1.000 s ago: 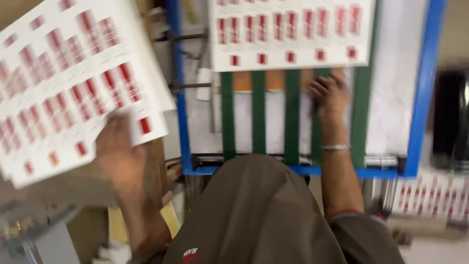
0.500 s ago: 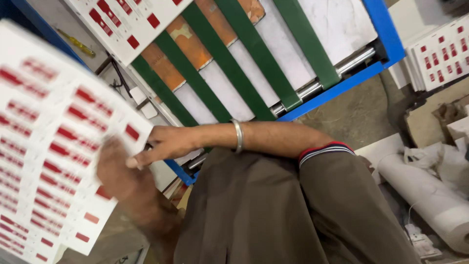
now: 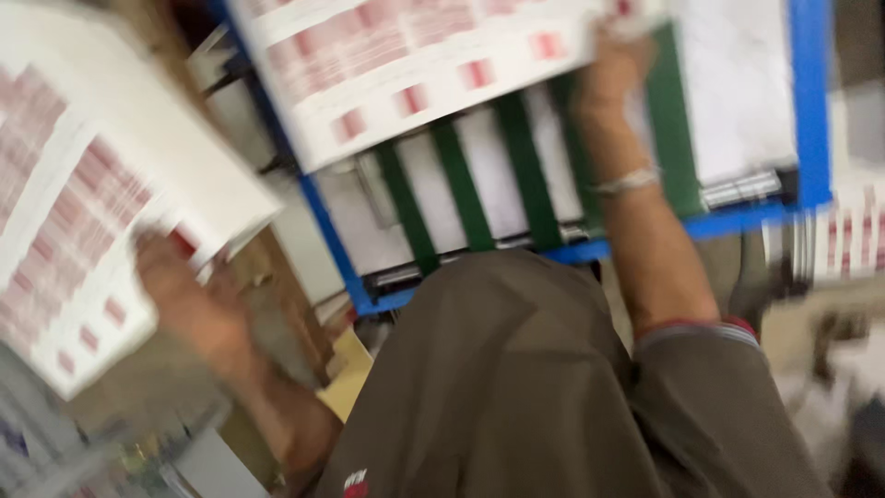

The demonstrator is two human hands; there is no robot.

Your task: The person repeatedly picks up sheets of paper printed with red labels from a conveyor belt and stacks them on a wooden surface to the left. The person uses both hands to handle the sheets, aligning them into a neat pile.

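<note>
Now left hand (image 3: 189,300) under sheet stack (image 3: 88,203), right hand (image 3: 613,69) on printed sheet (image 3: 406,65)

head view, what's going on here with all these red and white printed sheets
A person stands at a blue-framed conveyor table with green belts. Their right hand reaches up to a white sheet printed with red blocks lying on the belts. Their left hand touches a similar stack of printed sheets at the side. The picture is blurred.

White sheets of red labels: one stack (image 3: 83,212) left, one sheet (image 3: 406,65) on the conveyor.

Red-printed white sheets (image 3: 83,212) — tilted, blurred
</note>
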